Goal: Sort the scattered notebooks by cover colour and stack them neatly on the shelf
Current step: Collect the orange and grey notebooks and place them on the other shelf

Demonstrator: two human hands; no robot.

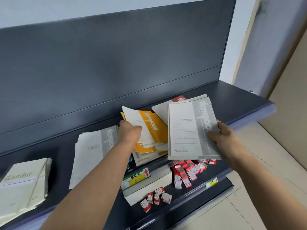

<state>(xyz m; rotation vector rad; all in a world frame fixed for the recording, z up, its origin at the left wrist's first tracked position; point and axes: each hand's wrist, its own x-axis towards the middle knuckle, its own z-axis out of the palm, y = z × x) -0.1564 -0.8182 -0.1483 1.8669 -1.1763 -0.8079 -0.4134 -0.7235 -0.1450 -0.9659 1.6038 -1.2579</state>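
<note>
**Both hands on notebooks**

Our left hand (130,132) grips a yellow notebook (150,125) above the yellow pile (146,149) on the shelf (240,103). Our right hand (223,138) pinches a grey notebook (187,130) over the shelf's front edge. A grey stack (93,150) lies to the left.

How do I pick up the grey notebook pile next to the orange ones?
Probably pinch the grey notebook pile at its left long edge, coming from the left: it lies flat, that side is free, while orange notebooks crowd its right.
</note>
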